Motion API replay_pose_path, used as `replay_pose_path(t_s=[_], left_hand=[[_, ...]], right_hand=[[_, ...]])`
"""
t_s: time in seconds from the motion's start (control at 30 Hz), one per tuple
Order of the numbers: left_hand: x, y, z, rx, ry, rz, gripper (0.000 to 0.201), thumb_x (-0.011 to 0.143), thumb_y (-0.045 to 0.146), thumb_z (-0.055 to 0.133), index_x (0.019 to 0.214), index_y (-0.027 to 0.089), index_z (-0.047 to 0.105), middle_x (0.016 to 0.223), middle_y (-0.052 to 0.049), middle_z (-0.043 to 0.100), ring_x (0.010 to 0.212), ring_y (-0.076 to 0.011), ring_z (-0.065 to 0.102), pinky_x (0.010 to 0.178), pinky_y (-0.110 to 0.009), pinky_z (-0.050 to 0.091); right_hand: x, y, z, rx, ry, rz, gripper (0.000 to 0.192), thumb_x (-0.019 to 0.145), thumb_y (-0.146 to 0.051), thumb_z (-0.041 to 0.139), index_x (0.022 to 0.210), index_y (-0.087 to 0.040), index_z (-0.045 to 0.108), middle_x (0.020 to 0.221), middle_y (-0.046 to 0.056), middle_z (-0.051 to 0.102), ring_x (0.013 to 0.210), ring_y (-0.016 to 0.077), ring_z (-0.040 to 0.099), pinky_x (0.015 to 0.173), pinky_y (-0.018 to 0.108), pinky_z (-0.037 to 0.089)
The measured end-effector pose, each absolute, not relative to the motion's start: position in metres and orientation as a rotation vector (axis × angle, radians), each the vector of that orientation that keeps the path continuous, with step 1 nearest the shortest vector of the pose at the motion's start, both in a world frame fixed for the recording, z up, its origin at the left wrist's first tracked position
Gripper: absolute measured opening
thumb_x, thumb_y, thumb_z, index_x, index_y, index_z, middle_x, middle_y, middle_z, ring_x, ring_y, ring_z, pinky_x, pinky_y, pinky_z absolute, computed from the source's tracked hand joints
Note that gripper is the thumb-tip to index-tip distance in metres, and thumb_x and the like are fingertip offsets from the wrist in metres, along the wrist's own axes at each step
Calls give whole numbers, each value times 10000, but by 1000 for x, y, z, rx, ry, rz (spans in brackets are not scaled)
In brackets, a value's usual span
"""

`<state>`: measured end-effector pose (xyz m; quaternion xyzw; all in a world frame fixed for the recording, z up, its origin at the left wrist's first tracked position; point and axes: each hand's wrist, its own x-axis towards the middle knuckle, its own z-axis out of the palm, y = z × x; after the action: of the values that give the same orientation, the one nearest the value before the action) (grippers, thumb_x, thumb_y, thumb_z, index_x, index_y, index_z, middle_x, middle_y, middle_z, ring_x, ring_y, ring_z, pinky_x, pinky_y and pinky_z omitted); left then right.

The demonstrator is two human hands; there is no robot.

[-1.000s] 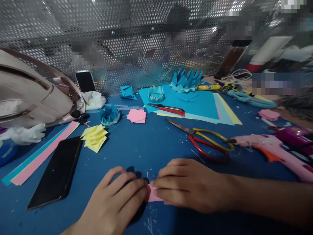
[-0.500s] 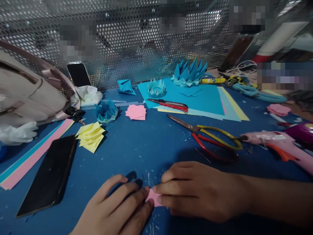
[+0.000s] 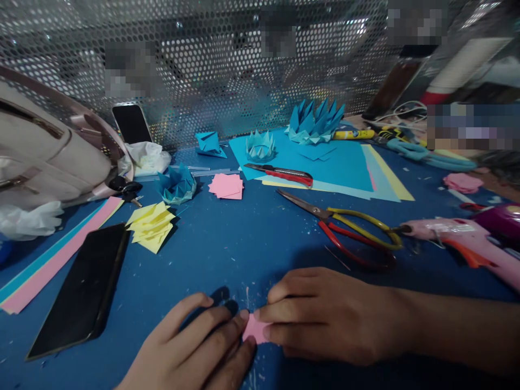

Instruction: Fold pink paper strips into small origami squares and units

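A small piece of pink paper [image 3: 255, 329] lies on the blue table between my two hands, partly hidden under the fingers. My left hand [image 3: 203, 341] pinches its left side, with the index finger at the top edge and the thumb below. From the right, my right hand [image 3: 320, 314] presses finger and thumb tips onto the other side of the paper. Beyond the hands lie a stack of pink paper squares [image 3: 226, 186], a pile of yellow paper pieces [image 3: 152, 226] and scissors [image 3: 320, 212] with one yellow and one red handle.
At left are a black phone [image 3: 81, 290], paper strips [image 3: 60, 257] and a bag [image 3: 49, 146]. Folded blue paper crowns [image 3: 314, 123] and a red cutter knife [image 3: 280, 173] rest on coloured sheets [image 3: 345, 168] at the back. A pink glue gun [image 3: 450, 233] lies at right.
Both hands stay nearly in place on the pink paper. The left thumb has shifted very slightly. Everything else on the table is still.
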<state>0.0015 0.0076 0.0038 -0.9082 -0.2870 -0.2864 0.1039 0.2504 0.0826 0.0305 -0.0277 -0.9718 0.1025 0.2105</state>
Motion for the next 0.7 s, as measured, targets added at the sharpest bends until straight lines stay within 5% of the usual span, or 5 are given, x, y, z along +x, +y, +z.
replay_pose_path(t_s=[0.13, 0.47, 0.7], left_hand=[[1, 5, 12, -2744, -893, -679, 309, 1006, 150, 439, 1048, 270, 721, 996, 42, 770, 901, -129, 696, 1011, -314, 448], [2, 3, 10, -2683, -859, -710, 350, 1020, 166, 410, 995, 291, 736, 1034, 83, 760, 930, -131, 667, 1108, -328, 296], [8, 6, 18, -2706, -883, -794, 254, 964, 118, 524, 896, 247, 731, 775, 73, 736, 719, -98, 632, 919, -264, 428]], right_hand=[[251, 83, 30, -73, -2720, 274, 201, 998, -197, 472, 1062, -161, 659, 1047, 48, 722, 947, 118, 651, 790, 243, 563], [252, 85, 26, -56, -2711, 339, 214, 1010, -222, 462, 1048, -151, 661, 1111, 31, 720, 992, 132, 636, 885, 261, 521], [254, 84, 25, -46, -2681, 224, 199, 986, -263, 528, 1049, -129, 660, 1071, 41, 733, 956, 130, 660, 816, 257, 550]])
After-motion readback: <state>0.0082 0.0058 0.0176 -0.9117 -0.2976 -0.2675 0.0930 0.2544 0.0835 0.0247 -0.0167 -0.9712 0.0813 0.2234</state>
